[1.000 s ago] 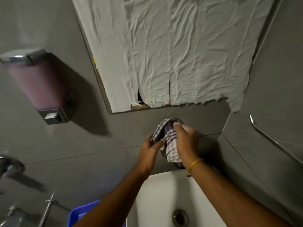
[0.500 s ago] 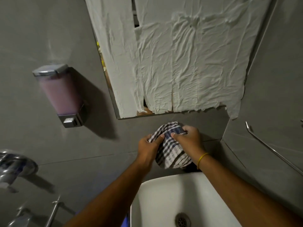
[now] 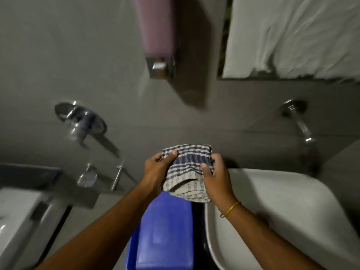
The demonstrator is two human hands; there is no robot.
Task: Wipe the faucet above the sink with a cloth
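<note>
- Two hands grip one checked cloth (image 3: 188, 168) above a blue bin (image 3: 165, 236), left of the sink (image 3: 288, 201).
- Left hand (image 3: 155, 172) pinches its left edge, thumb on top.
- Right hand (image 3: 216, 177) clasps its right edge.
- Faucet (image 3: 300, 123), well right, is blurred, its spout end indistinct.

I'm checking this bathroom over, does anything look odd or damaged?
Yes: the mirror top right is covered with crumpled white paper, ragged and torn along its lower edge. Otherwise, both hands just hold the cloth left of the sink.
</note>
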